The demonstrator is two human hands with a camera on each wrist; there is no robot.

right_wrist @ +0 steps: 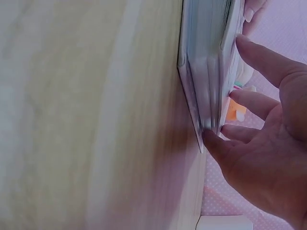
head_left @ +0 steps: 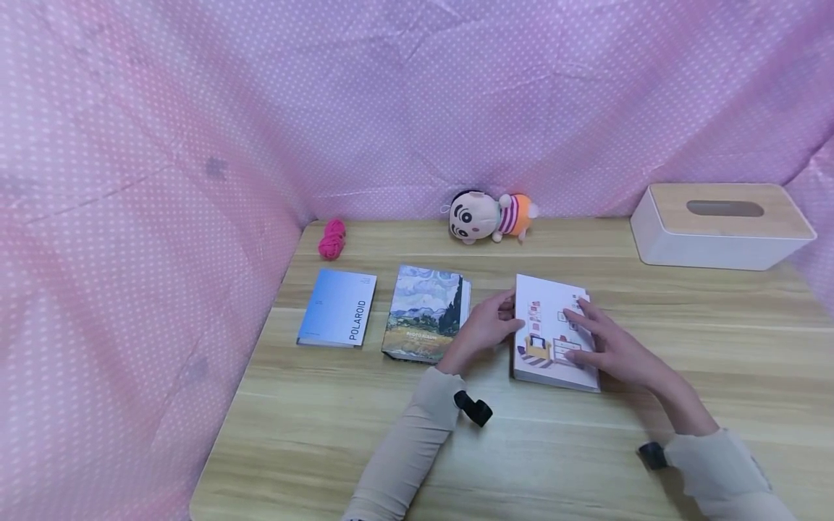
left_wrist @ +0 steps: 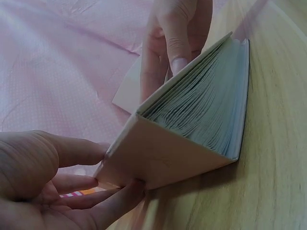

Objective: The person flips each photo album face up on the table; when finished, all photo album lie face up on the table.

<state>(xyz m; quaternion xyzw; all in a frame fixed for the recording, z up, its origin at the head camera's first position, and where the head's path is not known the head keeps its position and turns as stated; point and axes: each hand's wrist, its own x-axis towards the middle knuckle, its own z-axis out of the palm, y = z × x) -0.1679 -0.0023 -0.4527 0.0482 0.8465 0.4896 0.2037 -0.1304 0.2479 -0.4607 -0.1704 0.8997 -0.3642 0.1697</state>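
Note:
A thick white album (head_left: pixel 550 304) with small coloured drawings lies flat on the table, cover up. Along its left side, my left hand (head_left: pixel 489 322) touches the spine (left_wrist: pixel 163 153) with the fingertips, and the thumb lies at the cover's edge. Spread over the right part of the cover are the fingers of my right hand (head_left: pixel 612 346); one fingertip meets the page-side edge in the right wrist view. Left of my left hand lies a photo album (head_left: pixel 423 311) with a painted landscape. Farther left is a blue album (head_left: pixel 335 307) marked POLAROID.
At the back stand a white tissue box (head_left: pixel 710 250) with a wooden lid, a plush doll (head_left: pixel 491 215) lying on its side, and a pink yarn bundle (head_left: pixel 332 240). Pink dotted cloth (head_left: pixel 391 108) hangs behind and left of the wooden table (head_left: pixel 293 427).

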